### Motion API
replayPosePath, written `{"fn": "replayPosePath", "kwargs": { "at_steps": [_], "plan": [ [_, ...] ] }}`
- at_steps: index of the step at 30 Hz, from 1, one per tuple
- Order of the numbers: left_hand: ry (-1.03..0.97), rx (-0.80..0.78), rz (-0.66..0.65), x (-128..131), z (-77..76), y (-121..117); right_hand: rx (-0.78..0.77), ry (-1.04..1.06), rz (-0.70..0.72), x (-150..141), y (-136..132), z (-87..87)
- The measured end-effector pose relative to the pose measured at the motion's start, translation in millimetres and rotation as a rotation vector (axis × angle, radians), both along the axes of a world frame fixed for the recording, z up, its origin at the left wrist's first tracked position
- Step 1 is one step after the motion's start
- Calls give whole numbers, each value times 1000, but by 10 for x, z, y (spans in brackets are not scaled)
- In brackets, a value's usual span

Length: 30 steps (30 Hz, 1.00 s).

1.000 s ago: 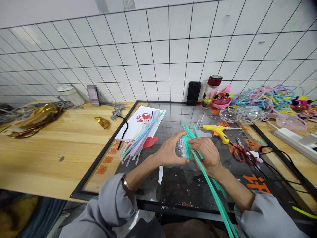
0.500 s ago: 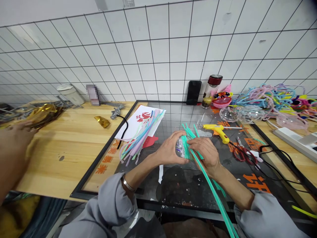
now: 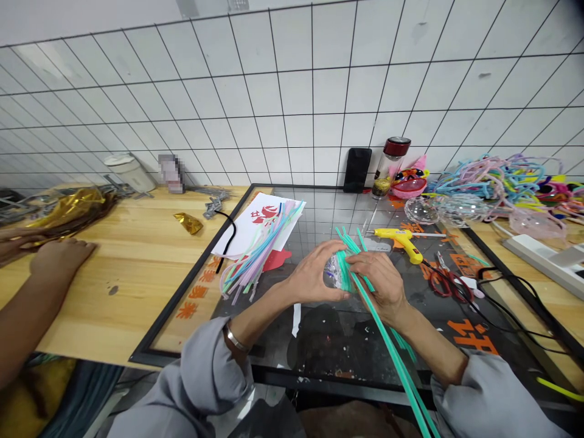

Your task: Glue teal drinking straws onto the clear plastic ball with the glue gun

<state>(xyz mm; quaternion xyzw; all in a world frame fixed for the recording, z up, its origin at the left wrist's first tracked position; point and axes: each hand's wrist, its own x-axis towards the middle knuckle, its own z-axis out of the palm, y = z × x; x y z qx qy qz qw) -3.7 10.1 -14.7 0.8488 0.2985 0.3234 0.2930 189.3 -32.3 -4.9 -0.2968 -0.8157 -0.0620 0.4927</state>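
Observation:
My left hand [image 3: 317,274] curls round a clear plastic ball [image 3: 331,272], thumb below and fingers above. Green pipe cleaners [image 3: 344,269] lie side by side across the ball's right part. My right hand [image 3: 378,283] pinches at these strips, its fingertips pressed on them. Long loose ends of green pipe cleaner [image 3: 395,359] run from under my right hand down towards my lap, and shorter ends stick up above the ball. Part of the ball is hidden behind my fingers.
A yellow glue gun [image 3: 401,240] and red-handled scissors [image 3: 449,286] lie to the right. Pastel pipe cleaners [image 3: 260,255] rest on white paper [image 3: 246,219]. A glass bottle [image 3: 387,170] and phone [image 3: 357,170] stand behind. A co-worker's hand [image 3: 61,261] is at left near gold foil [image 3: 77,207].
The co-worker's arm at the left has shifted, and both their hands now show near the gold foil. My own hands and the ball have hardly moved.

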Motion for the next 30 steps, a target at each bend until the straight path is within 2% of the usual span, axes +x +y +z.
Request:
{"fn": "replayPosePath", "kwargs": {
  "at_steps": [7,14,16,18,20,22,24,26,30],
  "plan": [
    [-33,91,-12,13,-40,4,4,-8,0,13,14,-14],
    [-97,89,5,18,-77,24,-3,-43,-3,55,17,16],
    [-104,66,32,18,-65,25,-6,-8,-122,185,111,12],
    [-102,51,51,18,-49,23,-38,105,-404,389,266,-11],
    [-99,45,55,19,-36,18,-190,92,-754,621,440,-54],
    [-103,46,53,22,-30,14,-415,-82,-1025,816,585,-105],
    [-107,44,54,24,-27,13,-633,-275,-1135,926,677,-147],
    [-110,44,55,26,-25,13,-771,-389,-1175,951,724,-169],
    [-106,46,53,25,-30,15,-903,-358,-1190,886,775,-150]
  ]
}}
